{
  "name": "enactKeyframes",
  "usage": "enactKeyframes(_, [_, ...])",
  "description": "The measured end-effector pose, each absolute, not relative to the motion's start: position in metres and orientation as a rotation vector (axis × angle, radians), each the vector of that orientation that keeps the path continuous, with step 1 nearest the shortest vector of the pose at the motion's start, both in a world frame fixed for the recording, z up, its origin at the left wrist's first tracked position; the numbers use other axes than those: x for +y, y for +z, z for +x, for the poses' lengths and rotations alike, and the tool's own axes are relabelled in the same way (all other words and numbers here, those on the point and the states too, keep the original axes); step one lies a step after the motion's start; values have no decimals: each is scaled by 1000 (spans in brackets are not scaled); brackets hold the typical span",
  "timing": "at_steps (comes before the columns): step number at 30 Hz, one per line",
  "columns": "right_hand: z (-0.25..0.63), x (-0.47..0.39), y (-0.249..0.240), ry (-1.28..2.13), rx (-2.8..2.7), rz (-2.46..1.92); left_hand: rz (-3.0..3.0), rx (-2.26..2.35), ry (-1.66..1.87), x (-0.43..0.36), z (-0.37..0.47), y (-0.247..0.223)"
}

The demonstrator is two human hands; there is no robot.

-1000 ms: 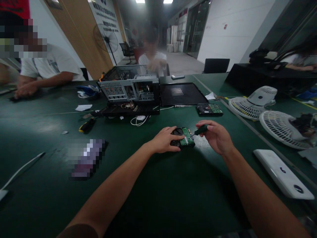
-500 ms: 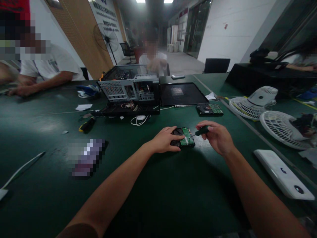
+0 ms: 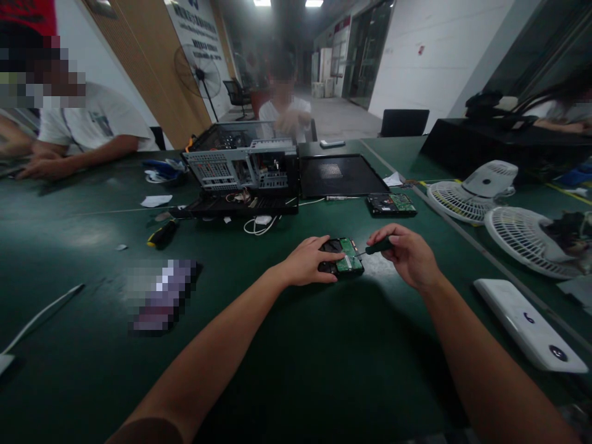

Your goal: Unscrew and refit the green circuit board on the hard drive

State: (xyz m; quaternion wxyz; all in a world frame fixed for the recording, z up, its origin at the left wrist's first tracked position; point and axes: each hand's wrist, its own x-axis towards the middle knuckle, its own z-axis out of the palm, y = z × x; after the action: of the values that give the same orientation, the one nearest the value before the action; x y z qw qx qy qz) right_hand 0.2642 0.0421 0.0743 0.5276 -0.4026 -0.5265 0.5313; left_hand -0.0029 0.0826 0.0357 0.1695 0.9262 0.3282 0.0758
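Note:
A small hard drive [image 3: 349,264] with a green circuit board lies on the dark green table [image 3: 296,357]. My left hand [image 3: 309,261] rests over its left part, fingers spread and touching its top. My right hand [image 3: 407,251] holds a screwdriver [image 3: 379,245] with a dark handle, pinched between thumb and fingers. The shaft points left and its tip meets the green board near the right side. Whether the tip sits in a screw is too small to tell.
An open computer case [image 3: 240,169] stands beyond my hands, beside a black panel [image 3: 342,174]. Another drive [image 3: 392,205] lies behind my right hand. A yellow-black tool [image 3: 161,234] is left, a white device [image 3: 530,324] right. People sit across the table.
My right hand and the screwdriver handle have shifted very slightly; the handle lies a little flatter. My left hand and the drive have stayed in place.

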Motion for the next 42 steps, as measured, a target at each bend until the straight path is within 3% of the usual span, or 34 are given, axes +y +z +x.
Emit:
enactKeyframes(23, [261, 39, 80, 1464, -1155, -985, 2629, 928, 227, 83, -3, 35])
enactKeyframes(42, [259, 37, 80, 1321, -1184, -989, 2617, 935, 214, 80, -3, 40])
